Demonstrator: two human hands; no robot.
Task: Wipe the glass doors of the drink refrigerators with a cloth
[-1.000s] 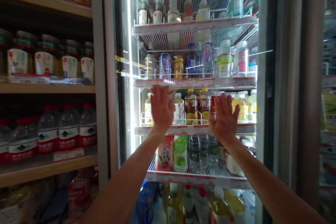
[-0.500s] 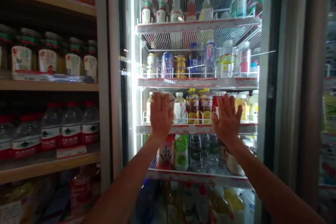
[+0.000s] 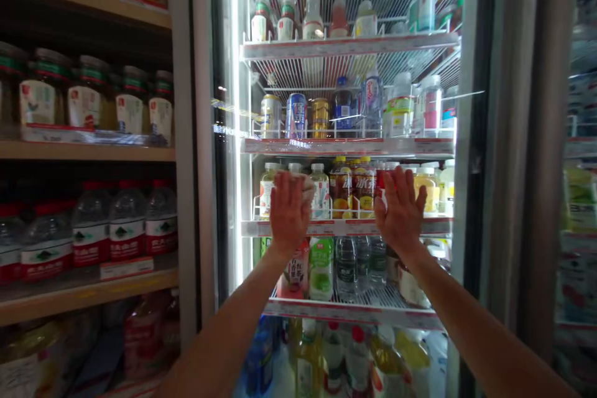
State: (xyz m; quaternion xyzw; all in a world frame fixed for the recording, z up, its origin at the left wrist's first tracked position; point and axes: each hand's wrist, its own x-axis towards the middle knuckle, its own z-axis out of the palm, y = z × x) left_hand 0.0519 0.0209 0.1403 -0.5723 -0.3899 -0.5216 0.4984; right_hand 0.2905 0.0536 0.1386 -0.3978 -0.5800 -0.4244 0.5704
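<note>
My left hand [image 3: 290, 208] lies flat against the glass door of a lit drinks cooler, fingers up and stretched. A pale crumpled cloth [image 3: 306, 188] shows behind its fingers, pressed between palm and glass; most of it is hidden. To the right, my right hand [image 3: 400, 208] also rests palm-forward on the door, fingers spread, with nothing visible in it. Through the glass, juice bottles [image 3: 319, 189] and brown tea bottles with yellow caps [image 3: 365, 186] stand between the two hands on a wire shelf.
At the left, wooden shelves [image 3: 93, 150] carry jars [image 3: 86, 99] and red-labelled water bottles [image 3: 125, 224]. A metal door frame [image 3: 510, 168] runs upright on the right. Cans [image 3: 295, 115] and more bottles fill the cooler's other shelves.
My left hand, with the cloth, has shifted slightly right and down. My right hand has moved slightly left. The pale cloth shows more clearly now.
</note>
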